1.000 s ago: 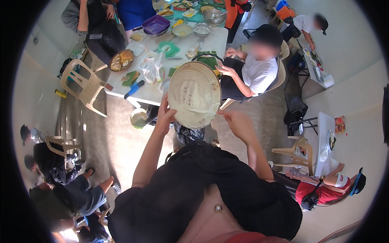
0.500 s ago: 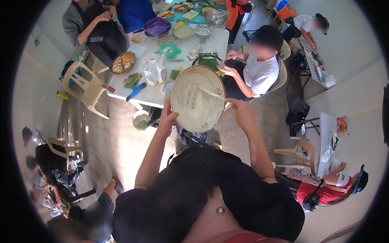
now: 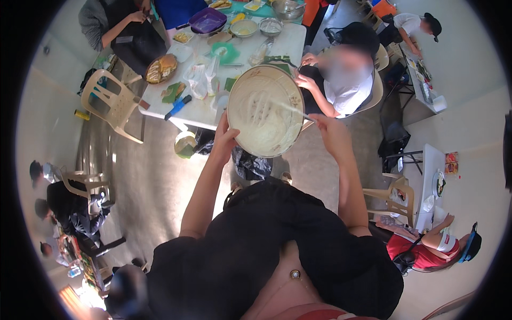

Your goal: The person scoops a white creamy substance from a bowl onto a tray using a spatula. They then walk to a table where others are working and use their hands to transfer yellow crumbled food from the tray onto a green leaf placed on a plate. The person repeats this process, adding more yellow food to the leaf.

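A wide round cream bowl [image 3: 294, 89] with a patterned inner rim is tilted in front of me. Pale, creamy batter [image 3: 269, 128] coats its inside, marked with streaks. My left hand [image 3: 224, 140] grips the bowl's lower left edge, thumb over the rim. At the right rim my right hand [image 3: 333, 136] is closed on the handle of a thin stirring utensil [image 3: 305, 114]. The utensil's other end reaches into the bowl and is smeared by motion, so its kind is unclear.
A white table [image 3: 154, 106] ahead carries a blue-handled tool [image 3: 177, 108], a basket of food [image 3: 161, 69], a purple tub [image 3: 208, 20] and metal bowls. A person in white [image 3: 346, 90] sits close on the right. A pail [image 3: 185, 143] and black bag [image 3: 250, 165] lie below; a chair [image 3: 109, 101] stands left.
The bowl has shifted slightly right and up in view, and its tilt has altered. My right hand has moved up and right with the utensil, leaving different streaks in the batter.
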{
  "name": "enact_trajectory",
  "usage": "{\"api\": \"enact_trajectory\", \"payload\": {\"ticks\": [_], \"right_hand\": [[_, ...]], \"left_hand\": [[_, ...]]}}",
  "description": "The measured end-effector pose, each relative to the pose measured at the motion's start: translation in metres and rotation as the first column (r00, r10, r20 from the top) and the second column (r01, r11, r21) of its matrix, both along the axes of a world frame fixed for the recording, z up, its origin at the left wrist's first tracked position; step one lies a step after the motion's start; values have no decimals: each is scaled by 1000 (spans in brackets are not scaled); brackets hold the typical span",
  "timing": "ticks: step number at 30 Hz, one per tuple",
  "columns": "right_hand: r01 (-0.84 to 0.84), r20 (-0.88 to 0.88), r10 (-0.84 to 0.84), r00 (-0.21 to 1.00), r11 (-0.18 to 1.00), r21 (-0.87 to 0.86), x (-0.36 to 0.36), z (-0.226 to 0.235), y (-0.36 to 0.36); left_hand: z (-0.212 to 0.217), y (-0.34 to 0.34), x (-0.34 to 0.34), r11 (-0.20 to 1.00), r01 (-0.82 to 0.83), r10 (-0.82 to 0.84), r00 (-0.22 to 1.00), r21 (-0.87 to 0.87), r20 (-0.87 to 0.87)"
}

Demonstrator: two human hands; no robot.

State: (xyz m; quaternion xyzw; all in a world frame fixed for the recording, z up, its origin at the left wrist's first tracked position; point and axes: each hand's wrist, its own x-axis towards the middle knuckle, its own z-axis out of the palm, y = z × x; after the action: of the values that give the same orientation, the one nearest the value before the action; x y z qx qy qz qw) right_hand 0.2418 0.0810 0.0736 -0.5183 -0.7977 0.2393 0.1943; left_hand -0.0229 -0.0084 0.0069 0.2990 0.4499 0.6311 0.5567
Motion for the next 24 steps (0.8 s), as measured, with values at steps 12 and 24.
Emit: {"api": "enact_trajectory", "payload": {"ticks": [12, 24], "right_hand": [[-105, -3, 105, 994, 994, -42, 23, 12, -3], [-199, -45, 197, 979, 980, -25, 44, 7, 21]], "left_hand": [[16, 14, 23, 998, -54, 54, 999, -26, 4], [13, 18, 50, 985, -170, 171, 984, -19, 43]]}}
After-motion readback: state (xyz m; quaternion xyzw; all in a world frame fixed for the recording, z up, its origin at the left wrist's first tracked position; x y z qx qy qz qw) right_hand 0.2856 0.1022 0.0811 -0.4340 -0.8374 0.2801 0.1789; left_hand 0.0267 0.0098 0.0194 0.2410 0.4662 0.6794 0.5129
